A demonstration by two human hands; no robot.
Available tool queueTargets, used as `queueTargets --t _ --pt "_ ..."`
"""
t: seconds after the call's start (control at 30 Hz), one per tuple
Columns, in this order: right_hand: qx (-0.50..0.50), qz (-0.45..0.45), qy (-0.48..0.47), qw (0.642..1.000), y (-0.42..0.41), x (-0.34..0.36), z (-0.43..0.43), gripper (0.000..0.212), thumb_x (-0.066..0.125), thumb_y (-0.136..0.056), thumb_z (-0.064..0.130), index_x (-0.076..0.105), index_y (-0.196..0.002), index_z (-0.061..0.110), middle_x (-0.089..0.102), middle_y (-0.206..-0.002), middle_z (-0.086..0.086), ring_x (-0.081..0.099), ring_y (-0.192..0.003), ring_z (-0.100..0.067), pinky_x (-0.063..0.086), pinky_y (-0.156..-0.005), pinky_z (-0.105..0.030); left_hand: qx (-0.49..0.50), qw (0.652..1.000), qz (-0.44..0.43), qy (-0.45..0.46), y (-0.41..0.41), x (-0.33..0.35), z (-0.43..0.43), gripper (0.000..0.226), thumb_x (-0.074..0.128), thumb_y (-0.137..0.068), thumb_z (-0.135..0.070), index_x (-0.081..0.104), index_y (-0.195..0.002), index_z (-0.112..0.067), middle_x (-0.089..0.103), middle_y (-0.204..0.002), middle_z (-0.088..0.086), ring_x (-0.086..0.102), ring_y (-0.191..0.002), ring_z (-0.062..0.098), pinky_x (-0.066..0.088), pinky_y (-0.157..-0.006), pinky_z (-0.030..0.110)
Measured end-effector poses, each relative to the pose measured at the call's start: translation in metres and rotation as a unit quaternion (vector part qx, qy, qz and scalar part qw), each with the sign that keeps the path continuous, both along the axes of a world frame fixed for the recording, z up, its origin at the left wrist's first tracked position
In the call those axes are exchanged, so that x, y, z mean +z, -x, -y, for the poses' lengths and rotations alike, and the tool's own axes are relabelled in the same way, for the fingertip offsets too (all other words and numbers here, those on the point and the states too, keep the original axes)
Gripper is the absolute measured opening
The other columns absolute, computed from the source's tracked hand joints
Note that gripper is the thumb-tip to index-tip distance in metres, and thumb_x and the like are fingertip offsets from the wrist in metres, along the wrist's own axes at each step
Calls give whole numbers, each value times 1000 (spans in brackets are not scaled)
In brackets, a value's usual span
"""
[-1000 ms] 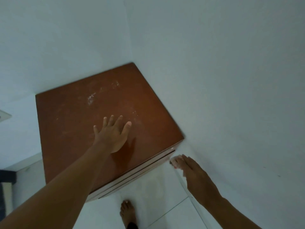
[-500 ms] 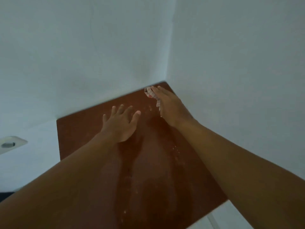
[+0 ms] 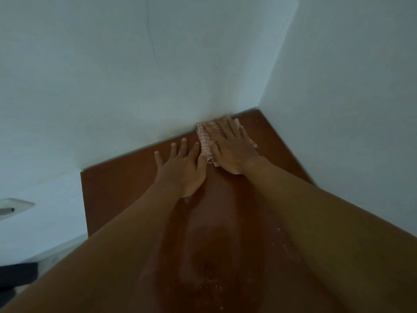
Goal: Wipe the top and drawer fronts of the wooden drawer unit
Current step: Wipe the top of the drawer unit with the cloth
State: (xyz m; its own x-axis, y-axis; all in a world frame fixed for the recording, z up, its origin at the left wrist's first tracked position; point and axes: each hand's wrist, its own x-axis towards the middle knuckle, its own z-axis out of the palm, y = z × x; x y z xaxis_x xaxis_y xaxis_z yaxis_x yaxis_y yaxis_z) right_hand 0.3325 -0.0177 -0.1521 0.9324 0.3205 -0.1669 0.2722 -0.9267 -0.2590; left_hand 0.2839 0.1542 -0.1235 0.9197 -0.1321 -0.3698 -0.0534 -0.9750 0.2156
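On the top of the wooden drawer unit (image 3: 117,188), in the wall corner: pressing a checked cloth (image 3: 204,141) flat.
Holding the cloth down at 12 o'clock, against the back wall (image 3: 112,86), with the right hand (image 3: 232,150), fingers straight and spread over it; resting the left hand (image 3: 180,170) palm-down on bare wood at 8 o'clock of the cloth, fingers straight and splayed, thumb just beside its edge.

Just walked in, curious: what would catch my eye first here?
The right hand presses a checked cloth onto the far edge of the reddish-brown wooden top, right by the white wall. The left hand rests beside it, fingers spread. Pale specks dot the top's near right part.
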Motion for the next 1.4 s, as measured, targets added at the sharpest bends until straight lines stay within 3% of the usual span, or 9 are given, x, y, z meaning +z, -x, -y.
queueTargets --t 0.2,0.47,0.63,0.87,1.03,1.17,1.3,1.4 --pt "-3 -26 31 999 3 -1 -3 62 15 -106 52 -5 -162 34 -14 -171 -3 -21 -156 -27 -11 -126 -48 12 999 -32 0 -3 5 5 63 7 -102 -56 8 -161 -34 -6 -170 0 -4 -156 28 -7 -118 66" --pt "-4 -4 16 1000 59 -4 15 79 -5 -89 60 3 -163 33 -5 -172 -2 -12 -158 -28 -5 -127 -49 21 997 -62 -38 -7 14 7 65 3 -100 -60 6 -161 -38 -7 -170 -3 -4 -156 27 -9 -117 68" --pt "-2 -4 15 1000 114 -5 39 72 1 -95 59 2 -163 34 -6 -172 -2 -13 -158 -28 -4 -127 -50 37 996 -61 -54 5 22 22 72 4 -97 -67 11 -161 -34 -1 -170 1 -6 -156 31 -9 -116 69" --pt "-5 -8 12 1000 204 0 75 67 8 -101 57 1 -163 34 -8 -172 -2 -16 -157 -28 -8 -127 -48 -20 1000 -10 -20 105 11 60 71 5 -99 -63 12 -162 -30 -1 -170 0 -7 -156 27 -4 -121 62" --pt "-11 19 16 1000 278 -5 105 62 22 -105 53 14 -163 31 7 -172 -6 -1 -158 -33 8 -127 -54 -24 999 -25 -7 163 11 76 71 6 -100 -61 9 -162 -28 -3 -170 0 -10 -156 26 -4 -121 61" --pt "-1 41 14 999 335 -12 131 58 23 -107 50 24 -162 28 19 -170 -8 12 -157 -35 20 -124 -55 -20 999 -33 -10 201 17 82 71 5 -100 -61 8 -162 -28 -2 -170 0 -10 -156 26 -5 -121 60" --pt "17 58 -51 997 390 -10 154 52 36 -108 32 33 -159 23 27 -167 -5 18 -157 -30 25 -125 -48 -14 999 -39 -6 234 28 86 70 5 -100 -61 8 -162 -27 -1 -170 1 -10 -156 26 -5 -121 59" --pt "2 79 -93 993 431 -9 170 70 57 -90 -2 42 -155 19 37 -163 -2 28 -154 -25 37 -119 -37 -13 999 -39 -4 251 33 88 72 5 -100 -62 9 -162 -28 0 -170 1 -9 -156 27 -3 -121 60"
